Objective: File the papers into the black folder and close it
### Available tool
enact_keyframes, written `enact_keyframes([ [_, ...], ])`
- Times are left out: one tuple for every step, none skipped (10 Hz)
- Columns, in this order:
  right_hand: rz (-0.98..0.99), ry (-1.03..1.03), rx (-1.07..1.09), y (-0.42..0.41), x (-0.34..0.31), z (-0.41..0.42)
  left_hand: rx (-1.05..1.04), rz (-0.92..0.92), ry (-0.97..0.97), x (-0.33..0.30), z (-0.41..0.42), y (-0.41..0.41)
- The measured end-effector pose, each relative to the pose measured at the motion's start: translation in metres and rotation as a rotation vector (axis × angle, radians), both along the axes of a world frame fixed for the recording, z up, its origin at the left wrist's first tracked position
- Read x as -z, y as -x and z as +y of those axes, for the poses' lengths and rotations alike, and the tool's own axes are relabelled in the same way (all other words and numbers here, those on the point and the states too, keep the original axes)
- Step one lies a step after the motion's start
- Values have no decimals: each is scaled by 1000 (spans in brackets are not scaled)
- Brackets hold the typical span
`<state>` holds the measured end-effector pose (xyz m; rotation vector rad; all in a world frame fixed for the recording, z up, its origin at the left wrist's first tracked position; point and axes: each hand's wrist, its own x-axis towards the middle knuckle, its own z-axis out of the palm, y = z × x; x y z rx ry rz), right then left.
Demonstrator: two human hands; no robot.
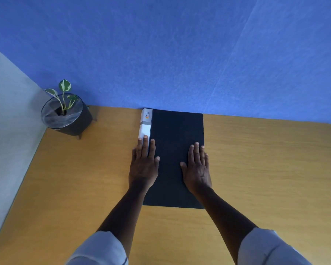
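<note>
The black folder (177, 129) lies shut and flat on the wooden table, its far end against the blue wall. Its white spine label (146, 123) runs along the left edge. My left hand (144, 165) rests palm down over the spine and the cover's left side, fingers together and stretched out. My right hand (197, 169) lies flat on the cover near its right edge, fingers spread a little. Neither hand grips anything. No papers are visible.
A small potted plant (65, 111) in a dark pot stands at the table's far left corner. The wooden table (266, 159) stretches wide to the right and towards me. A grey wall borders the left edge.
</note>
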<state>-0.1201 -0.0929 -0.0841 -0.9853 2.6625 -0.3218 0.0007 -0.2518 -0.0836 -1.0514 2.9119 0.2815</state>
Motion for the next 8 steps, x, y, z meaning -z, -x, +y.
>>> enact_keyframes([
  [21,-19,6,-1,1,-1,-4,4,0,0,1,0],
  [46,-3,13,-1,4,1,3,1,24,2,1,-1],
  [49,-5,15,-1,5,2,8,-8,49,3,2,-1],
  [39,-12,-8,-1,2,4,13,-17,58,2,2,-1],
  [-29,-32,-56,5,-8,8,21,-26,28,-6,1,-2],
  [-84,-14,-48,13,-26,14,27,-15,8,-22,3,1],
  [-66,64,-26,22,-55,17,41,35,34,-58,9,12],
  [49,112,-36,33,-84,17,71,126,109,-94,16,28],
])
